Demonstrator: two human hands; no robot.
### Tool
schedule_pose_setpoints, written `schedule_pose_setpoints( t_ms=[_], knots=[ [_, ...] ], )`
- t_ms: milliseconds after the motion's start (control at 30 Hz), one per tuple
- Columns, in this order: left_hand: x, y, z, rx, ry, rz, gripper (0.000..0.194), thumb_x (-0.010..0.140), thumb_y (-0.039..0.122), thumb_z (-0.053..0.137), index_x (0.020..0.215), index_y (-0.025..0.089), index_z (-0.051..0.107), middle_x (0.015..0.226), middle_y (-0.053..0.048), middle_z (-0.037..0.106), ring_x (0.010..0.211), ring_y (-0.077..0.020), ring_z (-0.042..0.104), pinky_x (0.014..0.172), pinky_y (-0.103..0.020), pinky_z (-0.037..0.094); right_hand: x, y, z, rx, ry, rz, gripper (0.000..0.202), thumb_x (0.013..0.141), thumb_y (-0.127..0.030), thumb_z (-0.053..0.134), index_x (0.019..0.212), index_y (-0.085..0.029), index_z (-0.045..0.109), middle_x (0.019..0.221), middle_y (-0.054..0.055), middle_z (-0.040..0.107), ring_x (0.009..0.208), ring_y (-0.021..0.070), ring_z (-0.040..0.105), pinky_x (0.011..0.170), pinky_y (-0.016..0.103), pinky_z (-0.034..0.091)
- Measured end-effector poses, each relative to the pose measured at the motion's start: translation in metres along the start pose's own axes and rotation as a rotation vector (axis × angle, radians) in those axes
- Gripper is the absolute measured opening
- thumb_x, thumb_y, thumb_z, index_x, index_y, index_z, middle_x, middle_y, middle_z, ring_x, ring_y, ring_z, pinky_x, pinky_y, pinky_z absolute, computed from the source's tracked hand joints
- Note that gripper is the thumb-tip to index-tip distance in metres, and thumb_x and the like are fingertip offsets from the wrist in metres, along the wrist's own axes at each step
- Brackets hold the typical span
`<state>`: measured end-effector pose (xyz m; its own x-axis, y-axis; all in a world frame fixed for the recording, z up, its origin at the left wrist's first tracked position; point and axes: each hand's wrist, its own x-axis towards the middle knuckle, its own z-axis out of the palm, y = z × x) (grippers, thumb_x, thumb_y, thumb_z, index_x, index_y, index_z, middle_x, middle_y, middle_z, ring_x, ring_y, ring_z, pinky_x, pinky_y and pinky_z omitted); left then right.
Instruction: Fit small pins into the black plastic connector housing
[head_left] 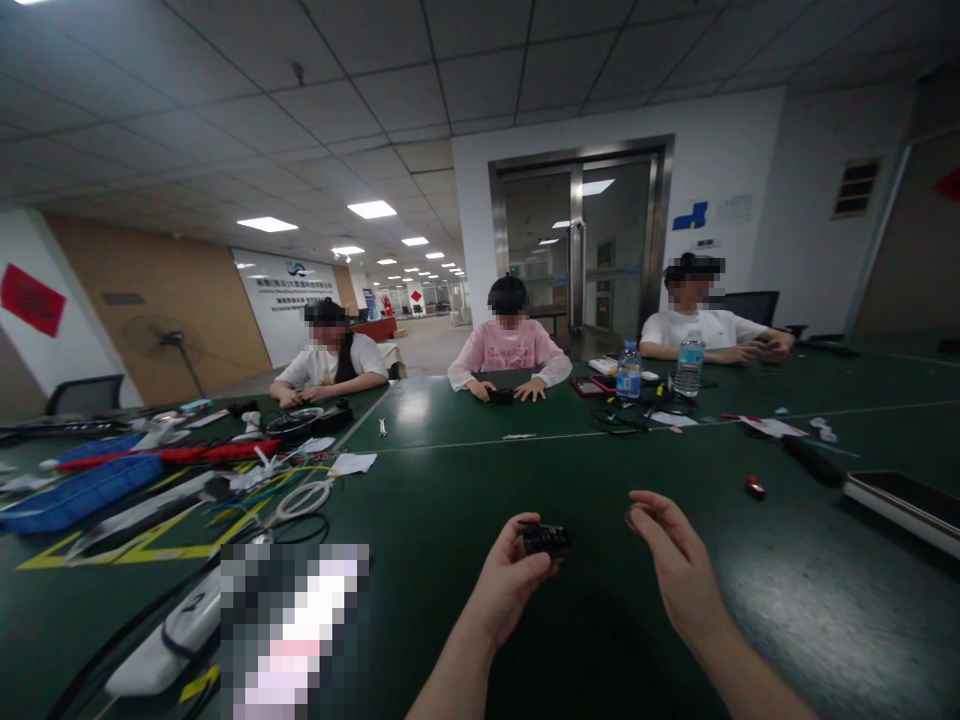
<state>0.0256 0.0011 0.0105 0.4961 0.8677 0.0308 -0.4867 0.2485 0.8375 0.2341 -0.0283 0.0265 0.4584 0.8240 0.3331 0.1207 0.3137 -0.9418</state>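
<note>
Low in the middle of the view, my left hand (511, 575) is closed around a small black device (547, 540), held above the dark green table (585, 470). To its right, my right hand (675, 560) is raised with thumb and fingertips pressed together. A tiny thing shows at those fingertips, too small to name. The two hands are apart, and the right one does not touch the black device.
Cables, a blue tray (82, 495) and a white power strip (169, 640) lie at left. Two bottles (628, 372) stand beyond. A small red object (755, 488) and a white-edged box (900, 512) lie at right. Three people sit across the table.
</note>
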Motion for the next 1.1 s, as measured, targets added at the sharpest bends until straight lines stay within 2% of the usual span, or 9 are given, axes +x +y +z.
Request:
schedule_pose_setpoints(
  t_ms=[333,500,700,900,1100],
  knots=[
    [0.002,-0.003,0.004,-0.041,0.006,0.019,0.055,0.061,0.01,0.076,0.109,0.02,0.051,0.103,-0.008,0.062,0.096,-0.0233,0.061,0.091,-0.039,0.039,-0.004,-0.008,0.007,0.004,-0.054,-0.007,0.038,0.07,-0.048,0.064,0.098,-0.023,0.058,0.082,0.002,0.061,0.082,0.023,0.06,0.071,0.031,0.05],
    [0.003,-0.003,0.004,-0.058,-0.029,0.016,0.055,0.062,0.009,0.076,0.11,0.02,0.051,0.105,-0.009,0.063,0.097,-0.0227,0.061,0.09,-0.037,0.039,-0.006,-0.002,0.009,-0.033,-0.175,0.007,0.041,0.07,-0.048,0.066,0.102,-0.023,0.06,0.092,0.005,0.065,0.09,0.024,0.061,0.079,0.035,0.05],
    [0.003,-0.004,0.004,-0.062,-0.05,0.024,0.053,0.061,0.009,0.077,0.107,0.02,0.054,0.1,-0.007,0.064,0.095,-0.0215,0.06,0.087,-0.035,0.041,-0.011,-0.005,0.014,-0.182,-0.323,-0.04,0.031,0.07,-0.041,0.067,0.095,-0.024,0.067,0.098,0.006,0.068,0.097,0.0251,0.059,0.088,0.04,0.047],
    [0.005,-0.01,0.004,-0.068,-0.079,0.029,0.052,0.06,0.012,0.079,0.105,0.02,0.055,0.096,-0.005,0.064,0.089,-0.0185,0.06,0.082,-0.032,0.042,-0.022,-0.011,0.025,-0.244,-0.411,-0.118,0.02,0.072,-0.032,0.065,0.089,-0.026,0.07,0.105,0.006,0.064,0.105,0.0257,0.056,0.096,0.043,0.041],
    [0.007,-0.014,0.003,-0.029,-0.059,-0.021,0.051,0.057,0.016,0.082,0.101,0.02,0.055,0.094,-0.003,0.061,0.083,-0.0159,0.06,0.077,-0.03,0.044,-0.022,-0.005,0.027,-0.369,-0.516,-0.097,0.018,0.072,-0.024,0.063,0.088,-0.027,0.07,0.109,0.005,0.061,0.107,0.0253,0.054,0.097,0.043,0.04]
  ],
)
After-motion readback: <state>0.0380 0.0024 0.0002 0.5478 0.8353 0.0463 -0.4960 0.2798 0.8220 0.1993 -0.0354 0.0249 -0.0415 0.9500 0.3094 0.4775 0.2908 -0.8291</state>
